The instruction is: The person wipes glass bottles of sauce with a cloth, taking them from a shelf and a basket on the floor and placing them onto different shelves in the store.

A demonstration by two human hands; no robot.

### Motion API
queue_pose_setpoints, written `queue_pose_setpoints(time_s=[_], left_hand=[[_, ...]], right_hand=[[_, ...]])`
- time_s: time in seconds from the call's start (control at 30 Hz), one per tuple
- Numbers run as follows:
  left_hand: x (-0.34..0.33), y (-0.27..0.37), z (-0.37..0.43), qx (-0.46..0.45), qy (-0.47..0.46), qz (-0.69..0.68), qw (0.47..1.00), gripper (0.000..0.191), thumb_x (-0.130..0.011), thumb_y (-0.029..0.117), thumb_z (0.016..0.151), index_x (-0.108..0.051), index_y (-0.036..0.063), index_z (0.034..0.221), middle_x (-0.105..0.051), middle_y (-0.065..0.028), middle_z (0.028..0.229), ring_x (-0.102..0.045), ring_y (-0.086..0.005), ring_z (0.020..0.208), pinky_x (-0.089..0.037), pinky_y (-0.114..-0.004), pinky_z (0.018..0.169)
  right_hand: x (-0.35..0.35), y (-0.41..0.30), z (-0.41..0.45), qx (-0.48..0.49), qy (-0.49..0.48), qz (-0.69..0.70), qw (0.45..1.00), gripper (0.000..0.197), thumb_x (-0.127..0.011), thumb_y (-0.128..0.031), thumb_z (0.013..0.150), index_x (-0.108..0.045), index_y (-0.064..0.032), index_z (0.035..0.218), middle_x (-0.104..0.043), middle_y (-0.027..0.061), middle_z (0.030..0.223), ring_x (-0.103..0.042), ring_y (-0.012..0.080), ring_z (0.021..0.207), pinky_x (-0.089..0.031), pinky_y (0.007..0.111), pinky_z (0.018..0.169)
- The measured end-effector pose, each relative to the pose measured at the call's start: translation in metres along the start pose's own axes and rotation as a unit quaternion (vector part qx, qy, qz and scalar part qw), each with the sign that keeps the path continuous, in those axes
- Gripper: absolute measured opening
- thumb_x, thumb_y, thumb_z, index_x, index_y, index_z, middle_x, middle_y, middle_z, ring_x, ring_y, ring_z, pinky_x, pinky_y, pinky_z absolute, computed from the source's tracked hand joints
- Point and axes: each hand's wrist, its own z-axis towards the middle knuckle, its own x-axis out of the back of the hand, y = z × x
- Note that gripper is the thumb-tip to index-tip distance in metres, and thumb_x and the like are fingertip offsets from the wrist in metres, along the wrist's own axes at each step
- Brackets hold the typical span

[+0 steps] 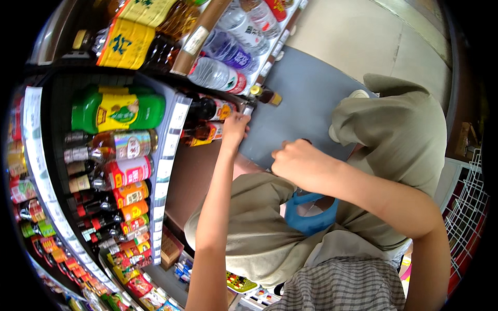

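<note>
My left hand (235,128) reaches to the front of the lowest shelf, its fingers curled at the sauce bottles (212,131) there. Whether it grips one is hidden. My right hand (297,161) is a loose fist above the grey floor panel (295,101), in front of my knees. A small dark thing (307,140) peeks out beyond its knuckles; I cannot tell whether the fingers hold it. Near the shelf's front edge, on the grey panel, is a small dark bottle (266,95) with a yellow cap.
Left of me a shelf holds a large green bottle (118,110) and several condiment bottles (130,173) behind a price rail (169,167). Water bottles (221,74) stand on a neighbouring shelf. Between my legs is a blue plastic object (311,214). A white wire rack (470,210) stands to my right.
</note>
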Motion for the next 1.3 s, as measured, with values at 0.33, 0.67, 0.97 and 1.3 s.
queue_pose_setpoints(time_s=[0.33,0.67,0.97,1.3], left_hand=[[0.117,-0.087,-0.069,0.058,0.156,-0.539,0.826,0.028,-0.05,0.025,0.093,-0.052,0.0033,0.11,-0.06,-0.0073,0.094,-0.055,-0.0146,0.076,-0.044,-0.026,0.063],[0.132,-0.041,-0.046,0.207,-0.105,-0.733,0.639,0.074,-0.035,0.065,0.085,-0.057,0.0015,0.117,-0.063,-0.0113,0.091,-0.052,-0.0193,0.071,-0.043,-0.028,0.058],[0.134,-0.033,-0.038,0.168,-0.024,-0.824,0.541,0.037,-0.052,0.035,0.082,-0.066,0.009,0.105,-0.033,0.0009,0.057,-0.03,-0.0106,0.05,-0.024,-0.023,0.046],[0.139,-0.032,-0.03,0.204,-0.094,-0.892,0.393,0.015,-0.056,0.015,0.076,-0.063,0.0034,0.083,-0.029,0.0026,0.055,-0.028,-0.0077,0.049,-0.018,-0.022,0.044]], right_hand=[[-0.013,-0.022,0.019,0.048,-0.039,0.022,0.998,0.012,-0.065,-0.002,0.066,-0.067,-0.0072,0.077,-0.061,0.0076,0.08,-0.061,0.0257,0.077,-0.051,0.036,0.065],[-0.027,-0.019,0.029,0.085,0.037,0.046,0.995,0.003,-0.063,0.0,0.061,-0.063,-0.0022,0.061,-0.062,0.0151,0.068,-0.063,0.0311,0.067,-0.05,0.039,0.055],[-0.023,-0.02,0.03,0.051,-0.059,0.025,0.997,0.013,-0.064,0.001,0.064,-0.066,-0.0058,0.074,-0.062,0.0096,0.075,-0.063,0.0267,0.073,-0.051,0.037,0.061],[-0.027,-0.017,0.024,0.056,-0.007,0.051,0.997,0.005,-0.064,0.0,0.062,-0.065,-0.0008,0.066,-0.063,0.0156,0.073,-0.064,0.0309,0.071,-0.051,0.038,0.059]])
